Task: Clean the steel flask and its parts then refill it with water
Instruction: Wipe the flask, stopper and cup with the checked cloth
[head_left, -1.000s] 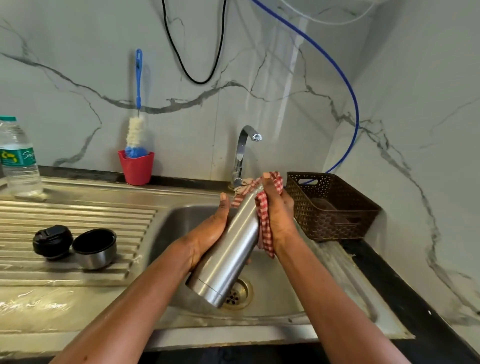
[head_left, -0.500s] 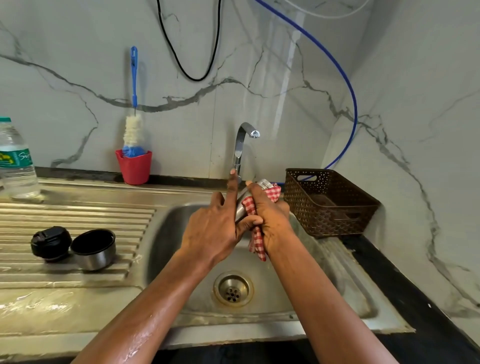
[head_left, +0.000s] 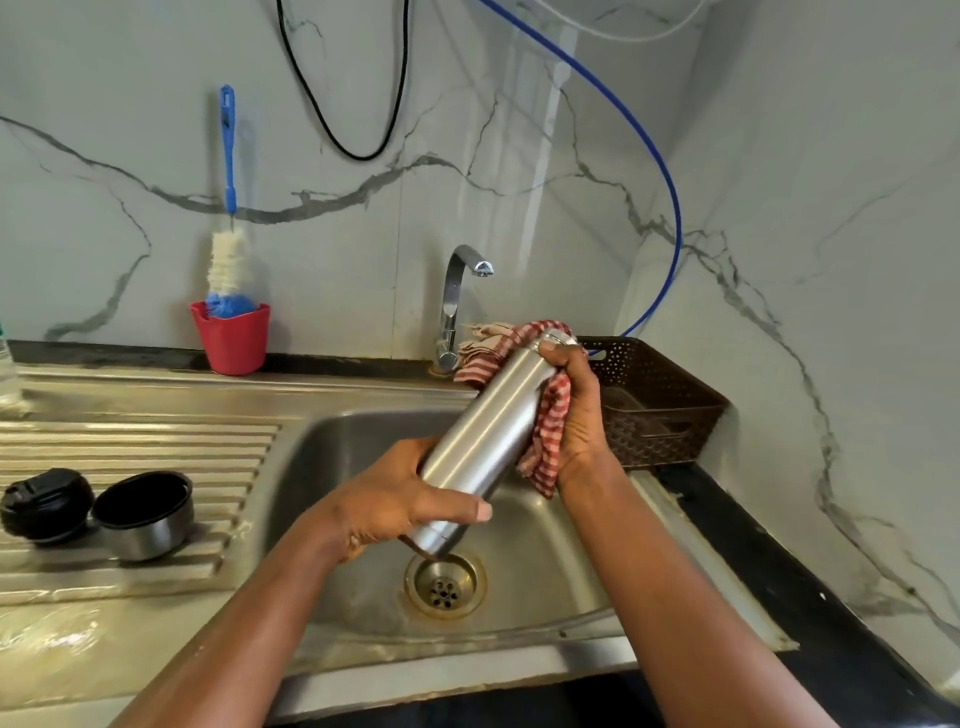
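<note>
**Flask swung back out, cloth at its neck**

Half a second ago my left hand (head_left: 384, 509) hid most of the flask (head_left: 483, 447). Now the flask lies slanted over the sink (head_left: 332, 457), base low above the drain (head_left: 445, 587) and mouth up near the tap (head_left: 457, 291). My left hand curls round the lower end, thumb laid across the steel. My right hand (head_left: 576, 415) wraps the checked cloth (head_left: 550, 441) round the neck, fingers curled over it. I take this as wiping the outside dry, so the washing looks nearly done and the refill not yet begun.

The cup (head_left: 143, 514) and black lid (head_left: 44, 504) sit side by side on the ribbed draining board (head_left: 130, 447), well apart from the flask. Behind stands a brush (head_left: 228, 249) in a red holder (head_left: 234, 338), with a brown basket (head_left: 660, 410) at the right. A blue hose (head_left: 660, 171) runs down the marbled wall, and a plastic bottle (head_left: 5, 374) shows at the left edge.
</note>
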